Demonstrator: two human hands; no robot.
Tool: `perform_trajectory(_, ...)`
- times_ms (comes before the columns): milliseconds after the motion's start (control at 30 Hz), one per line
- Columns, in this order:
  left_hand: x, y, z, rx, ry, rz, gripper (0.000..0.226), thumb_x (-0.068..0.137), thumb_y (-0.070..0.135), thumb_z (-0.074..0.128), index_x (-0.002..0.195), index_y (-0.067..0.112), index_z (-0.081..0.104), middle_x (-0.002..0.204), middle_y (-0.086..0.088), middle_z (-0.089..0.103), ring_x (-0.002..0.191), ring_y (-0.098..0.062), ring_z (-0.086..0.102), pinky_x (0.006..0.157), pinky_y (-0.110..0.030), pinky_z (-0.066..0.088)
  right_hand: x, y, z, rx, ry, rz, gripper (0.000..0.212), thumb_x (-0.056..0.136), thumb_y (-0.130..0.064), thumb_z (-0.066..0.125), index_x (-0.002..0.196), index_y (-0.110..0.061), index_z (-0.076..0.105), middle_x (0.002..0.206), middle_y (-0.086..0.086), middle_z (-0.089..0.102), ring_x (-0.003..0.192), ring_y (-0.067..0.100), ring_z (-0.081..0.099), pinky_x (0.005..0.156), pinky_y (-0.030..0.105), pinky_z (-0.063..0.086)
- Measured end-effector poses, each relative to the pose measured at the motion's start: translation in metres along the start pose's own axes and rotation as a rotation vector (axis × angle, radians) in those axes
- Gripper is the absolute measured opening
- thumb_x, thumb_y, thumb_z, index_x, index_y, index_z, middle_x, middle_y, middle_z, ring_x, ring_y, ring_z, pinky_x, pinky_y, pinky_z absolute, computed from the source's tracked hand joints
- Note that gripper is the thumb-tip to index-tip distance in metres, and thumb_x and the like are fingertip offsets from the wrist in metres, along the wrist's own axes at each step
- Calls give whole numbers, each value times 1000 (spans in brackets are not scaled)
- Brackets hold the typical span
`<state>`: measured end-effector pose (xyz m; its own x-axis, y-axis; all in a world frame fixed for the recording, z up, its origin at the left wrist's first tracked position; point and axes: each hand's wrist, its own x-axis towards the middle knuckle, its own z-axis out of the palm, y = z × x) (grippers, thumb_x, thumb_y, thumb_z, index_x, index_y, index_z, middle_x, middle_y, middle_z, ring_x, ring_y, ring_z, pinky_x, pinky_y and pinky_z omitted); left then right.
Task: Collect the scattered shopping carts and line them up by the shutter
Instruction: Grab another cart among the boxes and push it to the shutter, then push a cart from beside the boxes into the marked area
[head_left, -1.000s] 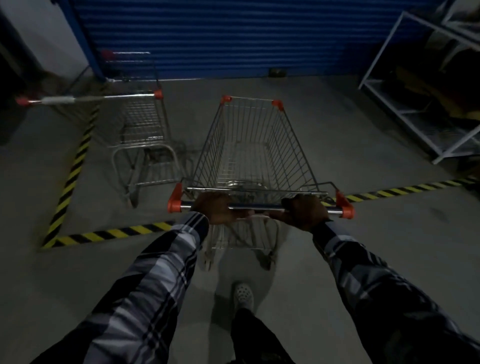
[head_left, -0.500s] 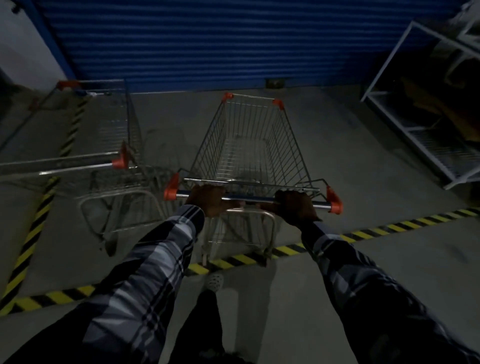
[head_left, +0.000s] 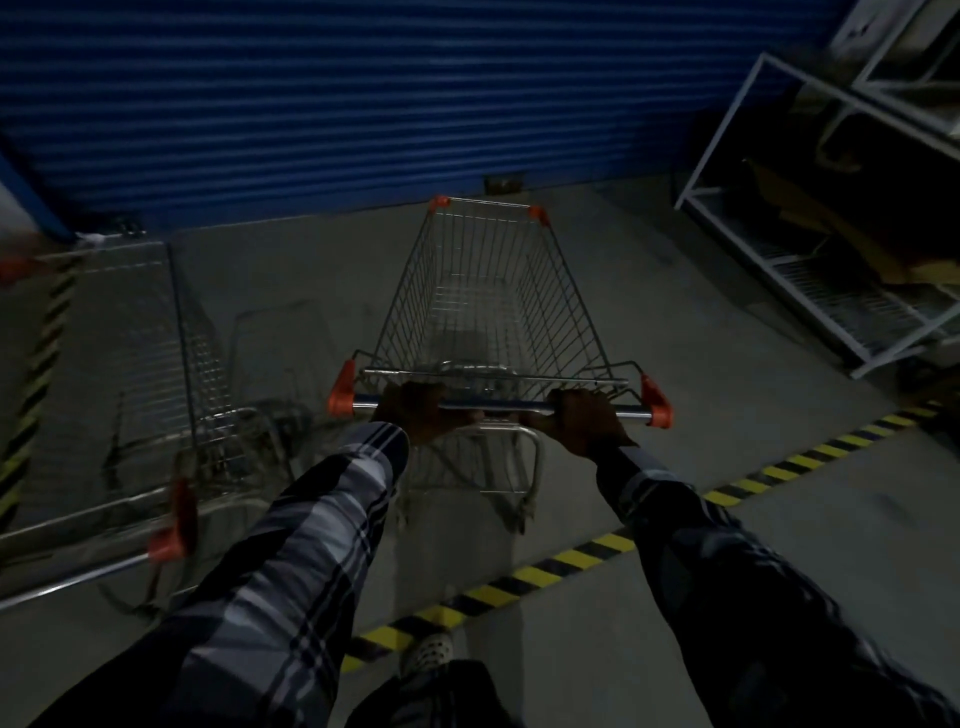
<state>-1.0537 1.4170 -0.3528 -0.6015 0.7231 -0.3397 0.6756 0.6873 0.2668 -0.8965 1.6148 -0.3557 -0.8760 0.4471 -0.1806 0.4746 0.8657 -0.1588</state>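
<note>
A wire shopping cart (head_left: 488, 291) with orange corner caps stands straight ahead, its nose a short way from the blue shutter (head_left: 363, 93). My left hand (head_left: 410, 410) and my right hand (head_left: 584, 415) both grip its handle bar (head_left: 631, 414), one near each end. A second wire cart (head_left: 156, 364) stands parallel to it on the left, its basket end close to the shutter and its handle running out of view at the lower left. Both baskets hold nothing.
A white metal shelf rack (head_left: 810, 228) with cardboard on it stands at the right. Yellow-and-black floor tape (head_left: 571, 558) crosses the concrete under my feet, and another strip (head_left: 36, 364) runs along the left edge. My shoe (head_left: 428, 649) is on the tape.
The cart I hold has rolled forward across the tape line toward the shutter, drawing level with the parked cart on the left. Both hands kept their grip.
</note>
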Motion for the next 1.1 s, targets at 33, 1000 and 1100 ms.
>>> perform_trajectory(33, 4, 0, -4, 2, -4, 7, 68, 71, 92, 29, 93, 31, 49, 107, -6, 68, 101, -29, 62, 95, -41, 45, 4, -1, -2, -2, 7, 0, 78, 77, -85, 35, 98, -18, 67, 92, 6, 69, 89, 28, 64, 85, 40, 48)
perform_trajectory(1000, -422, 589, 292, 292, -313, 1555, 46, 96, 58, 47, 79, 19, 63, 77, 1, 65, 70, -20, 56, 60, -29, 33, -761, 152, 111, 252, 829, 1459, 26, 94, -42, 52, 91, -21, 66, 81, 4, 71, 75, 33, 65, 56, 29, 34)
perform_trajectory(1100, -527, 640, 353, 407, -354, 1795, 48, 97, 54, 47, 67, 18, 50, 71, -3, 60, 72, -26, 59, 60, -30, 32, -869, 141, 143, 258, 878, 1700, 21, 92, -41, 55, 93, -23, 67, 82, 0, 72, 78, 28, 66, 57, 29, 39)
